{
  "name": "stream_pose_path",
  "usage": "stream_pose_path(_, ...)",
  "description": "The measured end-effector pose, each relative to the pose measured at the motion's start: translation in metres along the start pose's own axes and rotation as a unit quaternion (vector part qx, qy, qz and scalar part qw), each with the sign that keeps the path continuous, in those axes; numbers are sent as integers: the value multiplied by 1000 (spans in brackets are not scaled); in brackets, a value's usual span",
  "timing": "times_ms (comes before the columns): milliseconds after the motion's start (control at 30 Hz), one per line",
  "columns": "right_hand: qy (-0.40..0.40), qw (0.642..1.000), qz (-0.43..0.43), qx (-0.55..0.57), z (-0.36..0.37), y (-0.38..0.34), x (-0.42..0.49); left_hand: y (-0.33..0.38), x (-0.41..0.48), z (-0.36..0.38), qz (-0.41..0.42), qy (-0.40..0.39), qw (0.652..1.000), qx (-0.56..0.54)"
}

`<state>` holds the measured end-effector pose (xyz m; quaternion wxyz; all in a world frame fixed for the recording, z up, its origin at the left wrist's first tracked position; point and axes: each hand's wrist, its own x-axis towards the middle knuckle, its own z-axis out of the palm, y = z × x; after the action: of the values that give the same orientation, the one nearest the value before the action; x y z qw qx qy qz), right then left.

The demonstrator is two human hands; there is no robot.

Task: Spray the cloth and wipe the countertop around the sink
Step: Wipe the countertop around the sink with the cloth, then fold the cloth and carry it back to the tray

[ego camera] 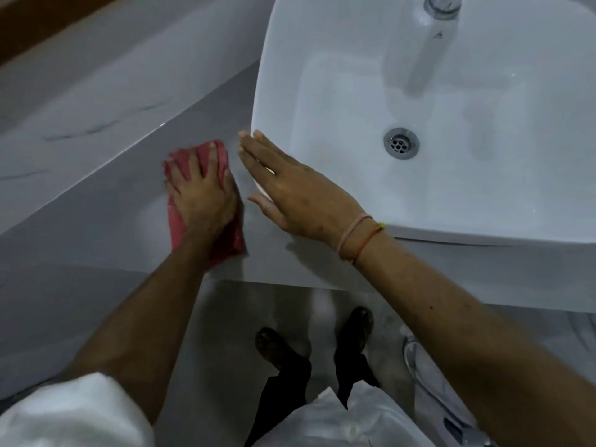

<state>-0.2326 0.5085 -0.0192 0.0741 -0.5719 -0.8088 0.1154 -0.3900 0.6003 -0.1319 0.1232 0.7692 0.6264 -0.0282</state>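
Left of centre in the frame, our left hand presses flat with spread fingers on the pink cloth, which lies on the grey tabletop just beside the white sink. Our right hand rests open, fingers straight, holding nothing, over the sink's lower-left rim.

- The cloth is pink-red.
- The countertop is grey and shiny.
- The sink is white, with a silver drain.
- The wall tiles are pale grey with thin dark lines.
- The wrist bands are pink and orange.
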Motion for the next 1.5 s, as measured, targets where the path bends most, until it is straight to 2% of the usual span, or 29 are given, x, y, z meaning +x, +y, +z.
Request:
stream_pose_path(67,-8,1000,6,-10,0,-1,0,11,-21,5,43,-3,999,-3)
stream_pose_path(133,9,997,2,-80,-1,-1,-1,15,-45,11,72,2,997,-24)
stream_pose_path(167,41,991,-6,-126,-1,-3,-4,14,-54,12,85,-1,996,-30)
stream_pose_path(233,166,969,-45,-176,6,-11,-13,7,-66,12,122,-15,991,-44)
stream_pose_path(300,267,954,-60,-123,28,-31,-28,-10,-76,9,130,-12,988,-84)
stream_pose_path(333,268,957,-45,-106,41,-46,-35,-20,-80,6,102,-3,989,-108)
stream_pose_path(367,234,968,-10,-88,55,-61,-40,-29,-84,3,54,10,990,-128)
stream_pose_path(433,89,986,139,16,79,-85,-39,-41,-93,-3,-36,36,990,-129)
stream_pose_path(467,21,969,234,75,88,-94,-34,-44,-98,-4,-47,41,991,-114)
stream_pose_path(500,-4,941,317,119,96,-98,-27,-44,-101,-5,-40,38,993,-109)
stream_pose_path(533,4,916,375,146,100,-99,-20,-41,-101,-6,-30,31,992,-119)
stream_pose_path(600,43,876,439,195,103,-102,-4,-35,-96,-9,-51,9,982,-180)
stream_pose_path(667,59,833,486,258,99,-100,10,-30,-87,-14,-101,-19,959,-264)
stream_pose_path(733,43,795,518,312,96,-94,18,-28,-81,-20,-123,-46,945,-298)
stream_pose_path(833,11,792,519,322,91,-88,25,-33,-73,-23,-134,-90,941,-299)
stream_pose_path(967,46,790,525,313,92,-96,26,-35,-72,-24,-137,-126,938,-293)
stream_pose_path(1067,66,760,530,371,97,-93,20,-37,-72,-22,-128,-142,929,-318)
stream_pose_path(1133,66,723,526,443,98,-89,13,-38,-73,-20,-126,-163,902,-379)
stream_pose_path(1267,84,579,502,637,96,-88,-5,-39,-83,-34,-137,-225,845,-466)
stream_pose_path(1333,97,518,489,695,87,-91,-19,-38,-98,-48,-171,-305,785,-512)
stream_pose_path(1433,134,445,483,743,70,-98,-46,-33,-122,-62,-197,-414,662,-593)
stream_pose_path(1467,143,429,484,749,65,-101,-55,-30,-130,-66,-191,-433,639,-607)
stream_pose_path(1500,158,413,489,752,59,-102,-67,-23,-137,-68,-176,-451,631,-606)
